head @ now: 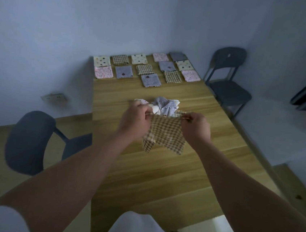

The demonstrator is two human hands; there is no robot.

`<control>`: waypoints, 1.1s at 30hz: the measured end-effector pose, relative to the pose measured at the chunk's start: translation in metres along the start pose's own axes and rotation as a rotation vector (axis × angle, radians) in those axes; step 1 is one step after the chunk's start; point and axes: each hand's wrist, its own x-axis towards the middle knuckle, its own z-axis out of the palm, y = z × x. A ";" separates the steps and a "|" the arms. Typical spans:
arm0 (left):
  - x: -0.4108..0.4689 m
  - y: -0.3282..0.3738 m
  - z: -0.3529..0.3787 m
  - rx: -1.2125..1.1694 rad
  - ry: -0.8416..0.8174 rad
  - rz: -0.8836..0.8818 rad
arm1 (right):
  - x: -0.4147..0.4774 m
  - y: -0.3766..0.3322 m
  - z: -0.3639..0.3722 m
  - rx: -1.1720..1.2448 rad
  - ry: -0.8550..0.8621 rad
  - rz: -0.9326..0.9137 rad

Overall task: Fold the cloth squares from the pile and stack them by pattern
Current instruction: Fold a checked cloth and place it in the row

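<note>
A brown checked cloth square [165, 134] hangs above the wooden table [160, 182], held up by its top edge. My left hand [135, 118] pinches its left top corner and my right hand [194, 126] pinches its right top corner. Just behind the hands lies the loose pile of cloths [163, 105], grey-blue on top with white and pink pieces showing. At the far end of the table lie several folded squares [146, 68] in rows: cream with dots, brown checked, pink floral and grey-blue.
A dark chair [227, 80] stands at the table's far right. Another dark chair [30, 140] stands at the left side. The wall runs close behind the table's far edge, with a socket [55, 97] low on the left.
</note>
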 end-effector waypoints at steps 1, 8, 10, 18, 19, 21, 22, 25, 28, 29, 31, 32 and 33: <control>-0.003 -0.001 -0.004 -0.018 -0.018 -0.024 | -0.005 -0.003 -0.002 0.030 -0.013 0.036; -0.030 -0.013 -0.025 -0.318 -0.388 -0.208 | -0.043 0.000 -0.010 0.288 -0.076 0.217; -0.033 -0.019 -0.028 -0.401 -0.503 -0.278 | -0.047 0.002 -0.015 0.305 -0.157 0.239; -0.031 -0.048 0.003 -0.518 -0.783 -0.574 | -0.037 0.033 0.000 0.191 -0.409 0.414; -0.032 -0.053 0.011 -0.492 -0.788 -0.602 | -0.035 0.042 0.007 0.153 -0.426 0.417; -0.033 -0.065 0.035 -0.422 -0.765 -0.648 | -0.024 0.062 0.025 0.084 -0.462 0.414; -0.036 -0.069 0.039 -0.370 -0.741 -0.641 | -0.025 0.067 0.029 0.056 -0.458 0.401; -0.036 -0.086 0.078 -0.159 -0.634 -0.599 | -0.008 0.097 0.054 -0.023 -0.528 0.360; -0.040 -0.105 0.118 0.016 -0.504 -0.532 | 0.009 0.128 0.080 -0.140 -0.568 0.270; -0.040 -0.112 0.131 0.031 -0.453 -0.536 | 0.014 0.138 0.088 -0.171 -0.555 0.229; -0.041 -0.121 0.147 0.039 -0.352 -0.535 | 0.022 0.151 0.098 -0.204 -0.518 0.151; -0.042 -0.128 0.157 0.038 -0.291 -0.521 | 0.027 0.161 0.105 -0.208 -0.486 0.107; -0.043 -0.134 0.164 0.041 -0.240 -0.495 | 0.030 0.167 0.110 -0.210 -0.455 0.065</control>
